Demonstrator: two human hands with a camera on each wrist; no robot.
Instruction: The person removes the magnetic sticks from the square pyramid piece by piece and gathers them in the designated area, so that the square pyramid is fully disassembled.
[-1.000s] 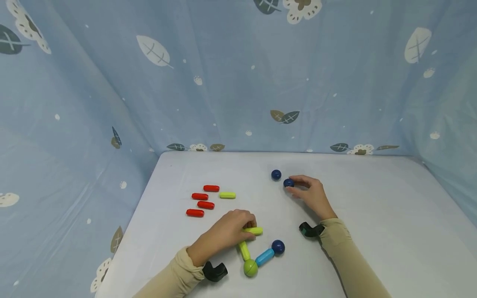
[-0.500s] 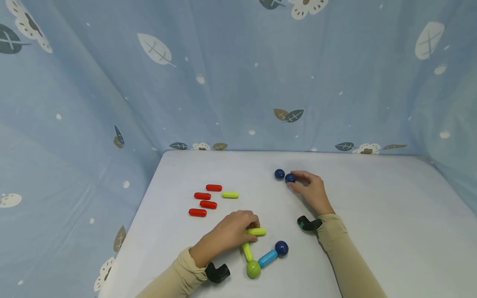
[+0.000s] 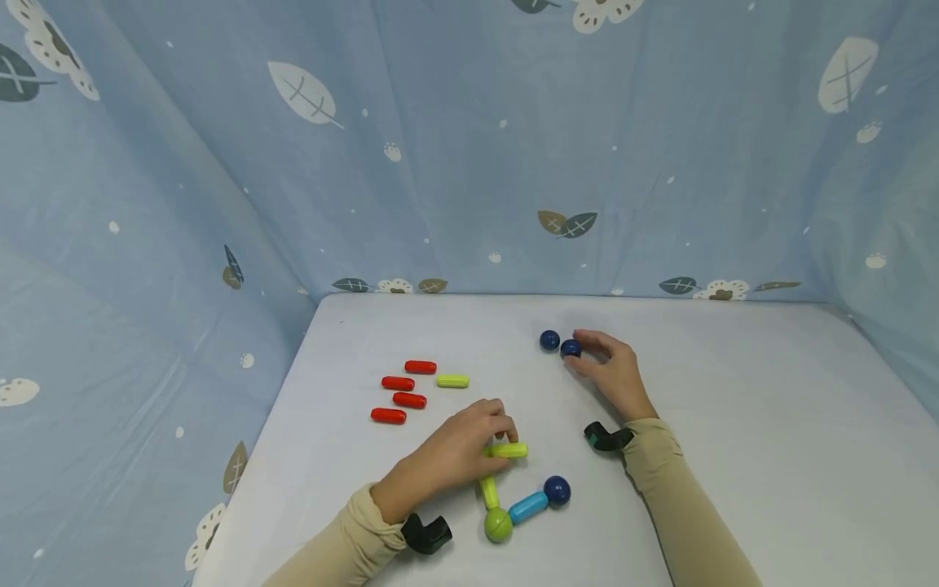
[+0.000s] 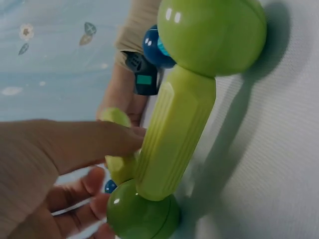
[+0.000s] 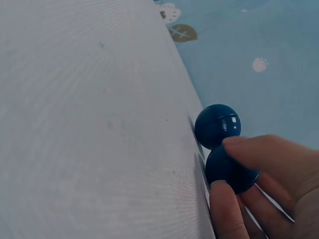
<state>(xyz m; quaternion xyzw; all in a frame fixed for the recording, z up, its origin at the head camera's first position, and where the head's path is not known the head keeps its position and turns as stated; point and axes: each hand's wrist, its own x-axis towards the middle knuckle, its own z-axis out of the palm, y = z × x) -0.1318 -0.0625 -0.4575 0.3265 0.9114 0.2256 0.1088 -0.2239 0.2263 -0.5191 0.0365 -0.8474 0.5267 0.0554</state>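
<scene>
My left hand (image 3: 458,452) is around the joint of a ball-and-stick toy frame, with its thumb and curled fingers about a yellow-green stick (image 3: 511,450). In the left wrist view, the thumb lies by another yellow-green stick (image 4: 175,134) between two green balls, the lower green ball (image 4: 142,211) close to the fingers. A light blue stick (image 3: 528,507) joins the near green ball (image 3: 498,525) to a dark blue ball (image 3: 557,491). Farther back, my right hand (image 3: 612,373) pinches a loose blue ball (image 5: 227,172). A second blue ball (image 5: 218,126) sits right beside it.
Several red sticks (image 3: 409,400) lie at the left of the white table (image 3: 734,424), next to one loose yellow-green stick (image 3: 452,381). A patterned blue cloth (image 3: 455,163) rises behind the table and along its sides. Black wrist cameras (image 3: 427,535) are strapped to both arms.
My right hand has brought its blue ball a little farther back and closer to the other one. The left hand has shifted slightly, its stick turning a little, with its fingers somewhat less curled.
</scene>
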